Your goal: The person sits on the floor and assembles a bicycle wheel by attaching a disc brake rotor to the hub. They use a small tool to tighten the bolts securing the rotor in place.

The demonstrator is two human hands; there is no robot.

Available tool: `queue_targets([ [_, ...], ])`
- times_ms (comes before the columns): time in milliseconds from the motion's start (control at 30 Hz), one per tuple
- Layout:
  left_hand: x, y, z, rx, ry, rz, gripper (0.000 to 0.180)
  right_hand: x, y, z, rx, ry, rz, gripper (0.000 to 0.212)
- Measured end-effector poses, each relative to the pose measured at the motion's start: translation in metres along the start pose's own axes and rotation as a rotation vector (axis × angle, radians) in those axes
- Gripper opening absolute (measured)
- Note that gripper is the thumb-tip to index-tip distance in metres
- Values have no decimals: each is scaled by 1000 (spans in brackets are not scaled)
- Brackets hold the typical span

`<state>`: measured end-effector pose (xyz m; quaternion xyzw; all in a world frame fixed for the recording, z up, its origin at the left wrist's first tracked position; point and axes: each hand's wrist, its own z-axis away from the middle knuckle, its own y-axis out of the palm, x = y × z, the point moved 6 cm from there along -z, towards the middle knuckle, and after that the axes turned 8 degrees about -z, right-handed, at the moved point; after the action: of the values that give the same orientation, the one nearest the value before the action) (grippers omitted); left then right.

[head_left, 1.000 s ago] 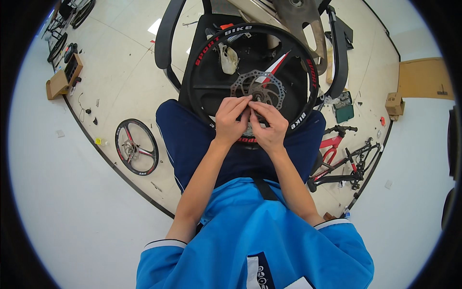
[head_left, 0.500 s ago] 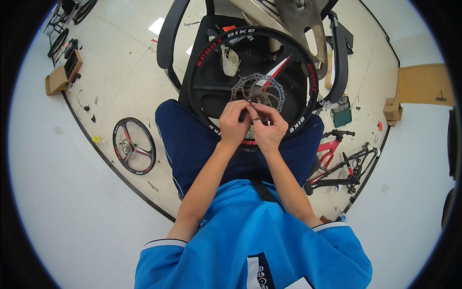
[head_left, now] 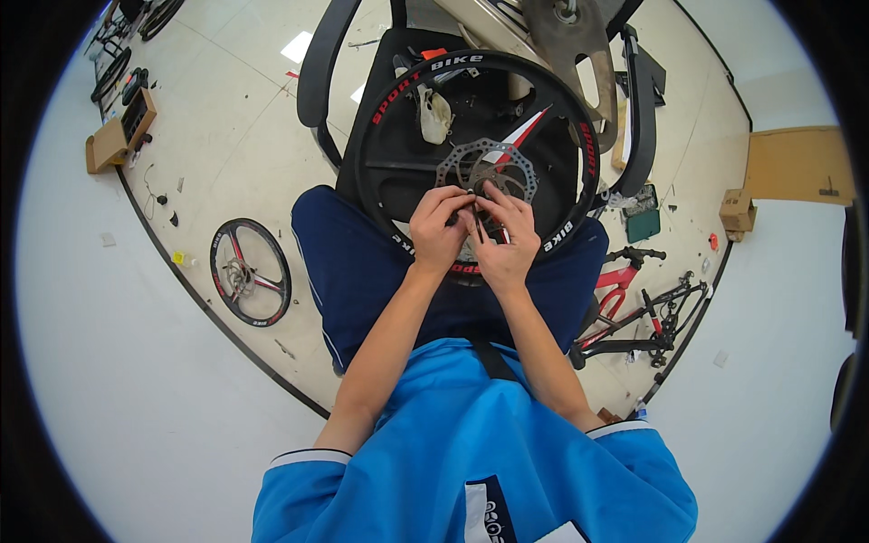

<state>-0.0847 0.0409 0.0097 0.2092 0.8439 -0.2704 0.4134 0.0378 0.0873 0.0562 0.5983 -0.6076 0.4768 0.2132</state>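
Observation:
A black bicycle wheel [head_left: 389,136] with red and white markings lies flat across my lap and a black chair. A silver brake disc [head_left: 471,163] sits at its hub. My left hand [head_left: 434,231] and my right hand [head_left: 502,240] meet over the near edge of the disc. Their fingertips pinch a small dark tool or part [head_left: 477,215] at the hub; what exactly it is I cannot tell. My forearms come up from a blue shirt at the bottom.
A second black and red wheel [head_left: 251,271] lies on the floor to the left. A red and black bicycle frame [head_left: 634,308] lies to the right. Cardboard boxes [head_left: 113,136] stand at the far left, another box [head_left: 738,210] at the right. A black chair arm [head_left: 317,63] curves beside the wheel.
Both hands stay at the hub with small finger movements. The view has shifted slightly, nothing else has moved.

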Motion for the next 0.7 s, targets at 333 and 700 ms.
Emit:
queue_targets([
  [333, -8, -9, -7, 84, 51, -13, 25, 8, 2, 0, 15, -51, 37, 30],
  [700, -3, -3, -5, 32, 18, -23, 21, -7, -6, 6, -90, -5, -55, 24],
])
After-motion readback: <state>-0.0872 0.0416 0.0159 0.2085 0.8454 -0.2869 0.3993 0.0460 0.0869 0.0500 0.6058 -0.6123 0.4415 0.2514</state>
